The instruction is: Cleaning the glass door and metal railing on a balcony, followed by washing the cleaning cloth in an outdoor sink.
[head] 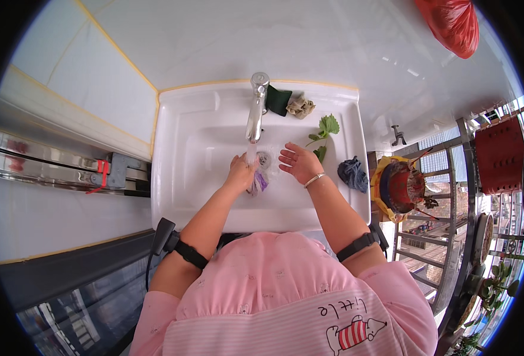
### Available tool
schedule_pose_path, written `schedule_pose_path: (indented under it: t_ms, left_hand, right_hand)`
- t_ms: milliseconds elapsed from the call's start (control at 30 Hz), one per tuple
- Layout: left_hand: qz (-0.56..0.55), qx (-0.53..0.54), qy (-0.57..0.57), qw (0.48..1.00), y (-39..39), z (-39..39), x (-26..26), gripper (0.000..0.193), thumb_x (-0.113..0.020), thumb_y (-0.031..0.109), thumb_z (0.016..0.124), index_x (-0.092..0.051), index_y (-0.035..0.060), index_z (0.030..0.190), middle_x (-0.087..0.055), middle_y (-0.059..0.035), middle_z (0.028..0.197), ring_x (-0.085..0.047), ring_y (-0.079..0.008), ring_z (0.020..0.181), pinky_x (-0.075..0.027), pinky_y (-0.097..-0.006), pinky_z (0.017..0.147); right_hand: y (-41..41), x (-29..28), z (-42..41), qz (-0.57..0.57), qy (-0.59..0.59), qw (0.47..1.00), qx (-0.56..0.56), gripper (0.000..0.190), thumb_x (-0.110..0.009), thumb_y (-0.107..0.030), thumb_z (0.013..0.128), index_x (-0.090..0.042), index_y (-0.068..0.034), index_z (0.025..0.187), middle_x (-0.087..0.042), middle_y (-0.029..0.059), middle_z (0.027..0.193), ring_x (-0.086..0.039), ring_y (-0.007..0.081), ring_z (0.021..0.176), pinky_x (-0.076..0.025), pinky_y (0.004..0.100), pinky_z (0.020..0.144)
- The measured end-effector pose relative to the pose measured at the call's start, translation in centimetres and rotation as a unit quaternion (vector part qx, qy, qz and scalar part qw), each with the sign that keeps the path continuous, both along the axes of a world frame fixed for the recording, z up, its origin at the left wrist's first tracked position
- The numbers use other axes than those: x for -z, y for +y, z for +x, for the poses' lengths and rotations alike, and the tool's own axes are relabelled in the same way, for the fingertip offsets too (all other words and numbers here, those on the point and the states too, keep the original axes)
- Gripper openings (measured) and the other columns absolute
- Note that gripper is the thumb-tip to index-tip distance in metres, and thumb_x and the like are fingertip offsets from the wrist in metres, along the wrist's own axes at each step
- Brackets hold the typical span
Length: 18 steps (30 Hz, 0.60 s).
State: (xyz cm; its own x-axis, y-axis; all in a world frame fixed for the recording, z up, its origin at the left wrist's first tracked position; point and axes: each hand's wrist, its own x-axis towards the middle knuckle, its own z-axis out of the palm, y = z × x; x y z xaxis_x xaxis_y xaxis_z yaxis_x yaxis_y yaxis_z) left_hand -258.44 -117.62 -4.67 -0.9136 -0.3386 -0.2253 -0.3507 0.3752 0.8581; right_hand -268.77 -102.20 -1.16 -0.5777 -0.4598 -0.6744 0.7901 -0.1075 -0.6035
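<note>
Water runs from a chrome faucet [255, 120] onto my left hand [242, 171] in a white ceramic sink [186, 178]. A wet purple and grey cloth [260, 181] shows below and beside the fingers of my left hand, which grips it; part of the cloth is hidden. To the right, my right hand [301, 163] is held over the basin with its fingers apart and nothing in it. A bracelet circles that wrist. Between the two hands lies the round metal drain [264, 160].
A dark green scouring pad [279, 100] and a crumpled beige cloth [301, 107] rest on the sink's back ledge. Green leaves [328, 125] lie at the basin's right side. A crumpled blue cloth [353, 174] sits on the right rim. A wall tap [397, 135] is farther right.
</note>
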Motion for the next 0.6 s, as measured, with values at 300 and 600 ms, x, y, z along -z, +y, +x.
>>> schedule_pose_path:
  t_ms: [300,600]
  left_hand:
    - [-0.169,-0.039,-0.026,0.984,1.4,-1.6,-3.1,0.039,-0.036,0.037,0.084,-0.047,0.0075,0.108,-0.054,-0.0159,0.095,-0.051,-0.0324,0.084,-0.039,-0.0369,0.076]
    - [0.244,-0.002,0.002,0.970,-0.4,0.9,-4.1,0.047,-0.049,-0.004,0.066,-0.042,0.0001,0.112,-0.052,-0.0094,0.093,-0.049,-0.0127,0.086,-0.040,-0.0231,0.074]
  right_hand:
    - [1.7,1.7,-0.2,0.087,0.086,0.991,-0.058,0.035,-0.052,-0.025,0.077,-0.047,-0.005,0.106,-0.050,0.0044,0.091,-0.048,0.0162,0.082,-0.041,0.0316,0.069]
    - [-2.1,5.8,0.4,0.212,0.221,0.905,-0.295,0.037,-0.050,-0.027,0.078,-0.050,-0.004,0.106,-0.054,0.0029,0.082,-0.050,0.0116,0.070,-0.044,0.0277,0.056]
